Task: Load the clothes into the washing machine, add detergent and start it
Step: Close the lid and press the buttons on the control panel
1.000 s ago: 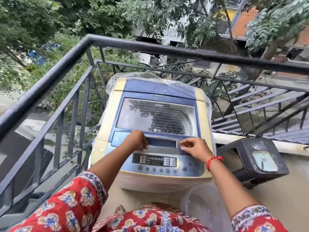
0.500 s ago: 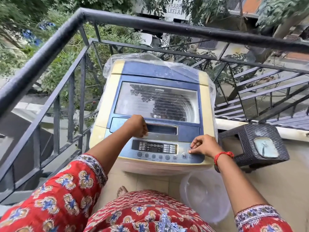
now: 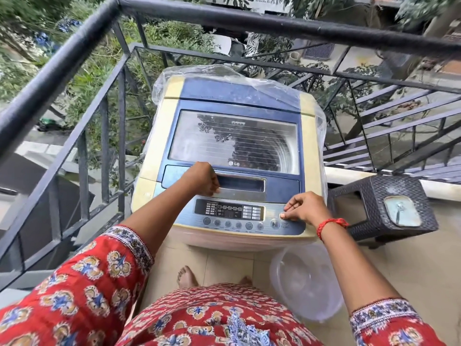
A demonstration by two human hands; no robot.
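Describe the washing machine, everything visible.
The washing machine is a top-loader with a cream body, a blue top and an LG mark. Its lid, with a see-through window, is shut; dark contents show in the drum. A control panel with a display and a row of round buttons runs along the front. Clear plastic wrap drapes its back and sides. It stands upright in the railing corner. The left hand rests by the lid handle; the right hand touches a right-end button.

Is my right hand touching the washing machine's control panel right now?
Touching. The head view shows the right hand with a fingertip pressed on a round button at the right end of the control panel, no gap visible.
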